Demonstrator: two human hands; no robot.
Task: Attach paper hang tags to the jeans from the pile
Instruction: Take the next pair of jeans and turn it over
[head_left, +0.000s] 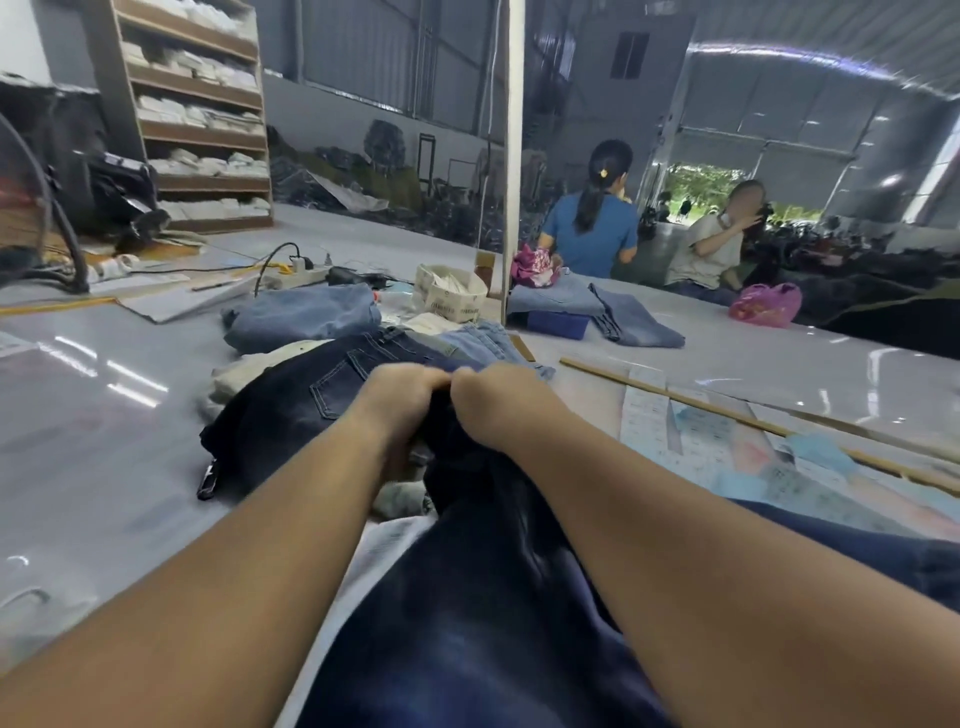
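The dark jeans (322, 400) are being held bunched on the grey table (104, 415) by the left hand (402, 397), fingers curled into the cloth. The same fold is being gripped by the right hand (498, 402) (knuckles touching), with light folded jeans (304, 317) lying behind.

Glossy grey table (104, 426), dark jeans (311, 400), folded light jeans (304, 317), power strip (301, 275), wooden stick (727, 415), paper sheets (701, 441)

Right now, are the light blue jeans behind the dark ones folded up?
Folded: the light blue jeans lie as a compact bundle on the table.
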